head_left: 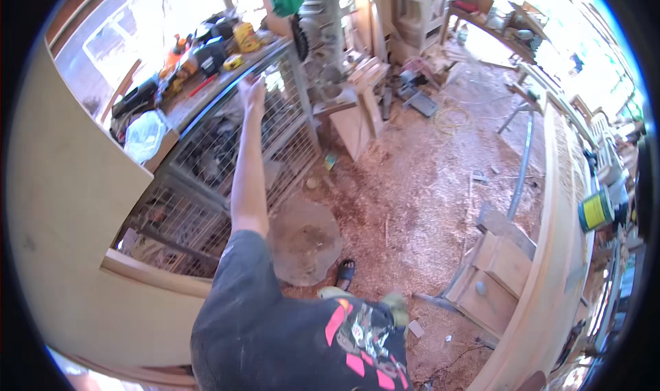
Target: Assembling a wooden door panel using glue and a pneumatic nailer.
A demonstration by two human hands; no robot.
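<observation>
My left arm (249,178) stretches forward to a bench topped with tools. At its front edge is my left hand (252,92), with fingers slightly apart and nothing visible in them. A small yellow tape measure (234,62) lies on the bench just beyond the fingers. To the left of it is a slim red stick-like tool (203,86). Orange and black power tools (180,64) and a yellow container-like object (245,37) crowd the bench top. My right hand does not show.
Wire-mesh doors (227,140) front the bench. A pale wooden panel (75,185) fills the left side. Wood shavings cover the floor (412,178), where a round flat slab (306,243) lies near my foot. Long boards (550,253) run along the right, beside a wooden box-like piece (491,277).
</observation>
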